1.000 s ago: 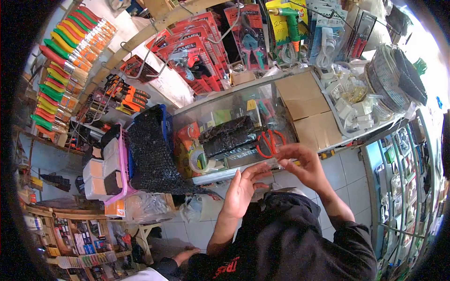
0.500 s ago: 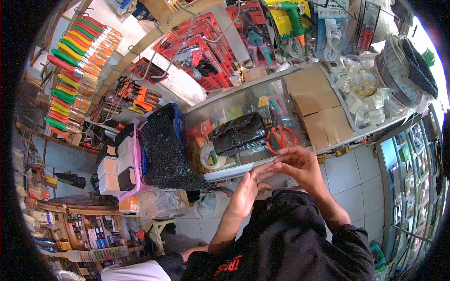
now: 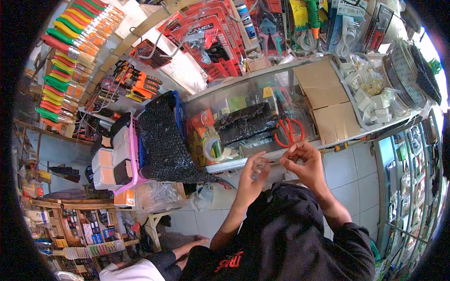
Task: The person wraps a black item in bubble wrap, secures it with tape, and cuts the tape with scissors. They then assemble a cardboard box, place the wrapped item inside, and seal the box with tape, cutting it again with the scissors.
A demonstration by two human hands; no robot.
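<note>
My left hand point(image 3: 253, 180) is above the counter's front edge, its fingers curled towards the thumb. Close beside it, my right hand point(image 3: 304, 164) has thumb and fingertips pinched together. A thin strand seems to run between the fingertips, too small to name. Just beyond my right hand lies a pair of scissors with orange-red handles point(image 3: 289, 133) on the glass counter. A bundle wrapped in black plastic point(image 3: 247, 124) rests left of the scissors. At its near left corner is a roll of clear tape point(image 3: 213, 149).
Flattened cardboard point(image 3: 330, 122) covers the right part of the glass counter point(image 3: 199, 105). Left of it stand a black-draped blue basket point(image 3: 161, 140) and a pink basket point(image 3: 135, 161) with boxes. Paintbrushes point(image 3: 63, 70) hang at the left. Another person's bare leg point(image 3: 187, 248) shows below.
My left hand has gone from flat, stretched fingers to curled ones. My right fingers have drawn into a tighter pinch. The view has shifted slightly, and the other person's leg shows more.
</note>
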